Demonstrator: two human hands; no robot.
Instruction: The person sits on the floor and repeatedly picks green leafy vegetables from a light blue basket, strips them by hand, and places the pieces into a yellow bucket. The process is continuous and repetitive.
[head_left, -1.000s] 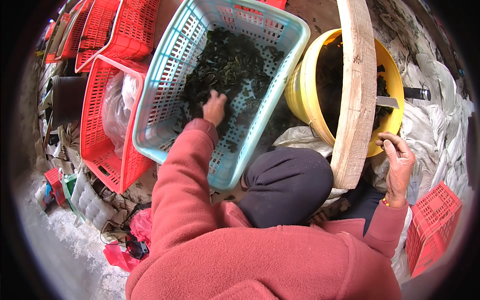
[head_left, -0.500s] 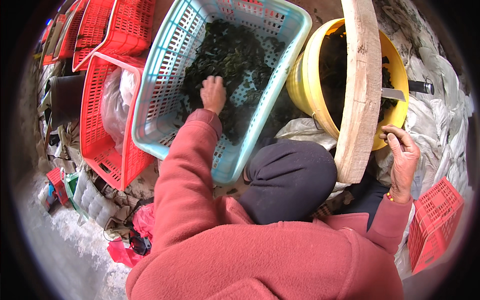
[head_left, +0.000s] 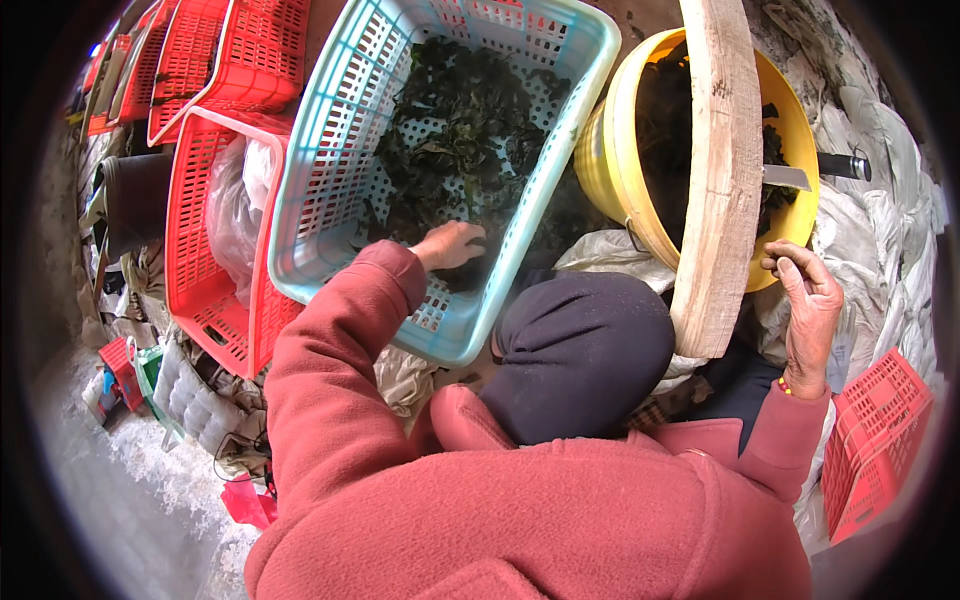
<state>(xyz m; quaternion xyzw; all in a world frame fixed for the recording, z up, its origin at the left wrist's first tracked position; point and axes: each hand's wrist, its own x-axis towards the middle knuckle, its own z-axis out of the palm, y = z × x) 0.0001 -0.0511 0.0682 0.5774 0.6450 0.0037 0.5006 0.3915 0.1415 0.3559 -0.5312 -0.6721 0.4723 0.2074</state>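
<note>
My left hand [head_left: 450, 245] is low in the near end of a light-blue plastic basket [head_left: 335, 130], palm down, fingers partly stretched and slightly blurred, with nothing visible in them. Dark green, wet-looking leaves like seaweed [head_left: 460, 120] lie on the basket's perforated bottom, just beyond that hand. At the near right rim of a yellow bucket [head_left: 620, 150] is my right hand [head_left: 808, 285], its fingers curled toward the thumb; what they pinch, if anything, cannot be made out. More dark leaves fill part of the bucket. A wooden plank [head_left: 722, 170] crosses its mouth. Beside the plank lies a knife [head_left: 787, 178], its black handle past the rim.
Red plastic crates [head_left: 205, 335] stand along the left, one holding a clear plastic bag [head_left: 240, 215]. Another red crate [head_left: 875, 440] is at the lower right. White sheeting [head_left: 875, 220] lies crumpled behind the bucket. My bent knee [head_left: 590, 350] is between basket and bucket.
My left hand has moved off the leaves toward me and slightly right, to the basket's near end, its fingers now pointing right. The right hand has barely moved.
</note>
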